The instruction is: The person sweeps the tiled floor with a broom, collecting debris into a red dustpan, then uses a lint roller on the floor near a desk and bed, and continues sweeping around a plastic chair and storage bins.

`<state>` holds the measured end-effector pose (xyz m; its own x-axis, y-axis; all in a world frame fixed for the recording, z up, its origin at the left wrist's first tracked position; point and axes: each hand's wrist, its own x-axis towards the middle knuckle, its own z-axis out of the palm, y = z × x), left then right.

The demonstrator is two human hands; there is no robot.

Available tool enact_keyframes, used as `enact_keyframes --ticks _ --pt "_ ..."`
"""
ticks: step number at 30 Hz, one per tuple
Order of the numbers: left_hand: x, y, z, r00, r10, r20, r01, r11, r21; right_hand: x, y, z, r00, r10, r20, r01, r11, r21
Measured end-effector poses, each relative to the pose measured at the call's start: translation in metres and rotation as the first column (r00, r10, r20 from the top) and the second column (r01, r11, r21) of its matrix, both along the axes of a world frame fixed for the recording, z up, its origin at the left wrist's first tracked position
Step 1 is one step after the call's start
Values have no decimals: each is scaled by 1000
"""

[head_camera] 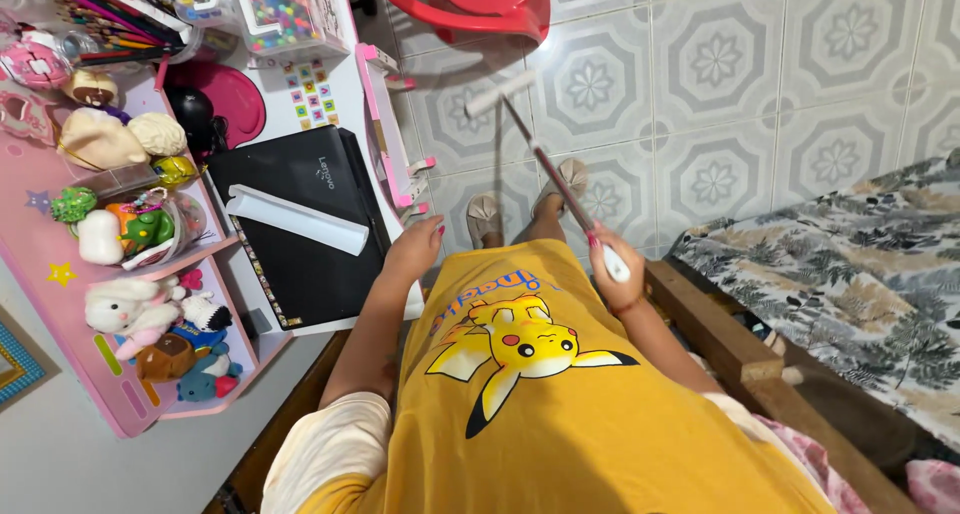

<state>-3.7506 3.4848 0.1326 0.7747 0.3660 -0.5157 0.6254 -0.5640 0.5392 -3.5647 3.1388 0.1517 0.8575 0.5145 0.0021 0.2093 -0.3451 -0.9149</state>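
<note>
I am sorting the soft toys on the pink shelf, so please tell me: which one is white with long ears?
The white rabbit toy on the pink shelf, lying above the brown and blue toys. The other toys there are coloured; only this one is white.

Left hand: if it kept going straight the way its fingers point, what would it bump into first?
Probably the white desk edge, which the left hand is almost touching; beyond it lies the black laptop. Depth is hard to judge.

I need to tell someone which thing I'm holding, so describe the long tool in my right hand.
Over the patterned tile floor, beside the white desk, the right hand grips a long-handled duster. Its thin reddish rod ends in a white crossbar head, unlike the white paper roll on the black laptop.
</note>
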Motion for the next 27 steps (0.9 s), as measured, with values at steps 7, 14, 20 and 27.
enact_keyframes --ticks 7,14,20,27 --pt "13 -5 11 997 35 -74 -36 999 -7 60 23 -9 1000 11 -13 -12 1000 -25" --pt "22 -1 4 997 -72 -22 73 997 14 33 18 -16 998 48 33 -49 999 20" --pt "36 7 -5 980 -182 -85 179 983 -40 -86 -122 39 966 -246 -79 246 969 -3" --pt "70 1 0 972 -234 -25 234 972 -11 -98 -86 -6 908 -395 -139 397 918 -19"
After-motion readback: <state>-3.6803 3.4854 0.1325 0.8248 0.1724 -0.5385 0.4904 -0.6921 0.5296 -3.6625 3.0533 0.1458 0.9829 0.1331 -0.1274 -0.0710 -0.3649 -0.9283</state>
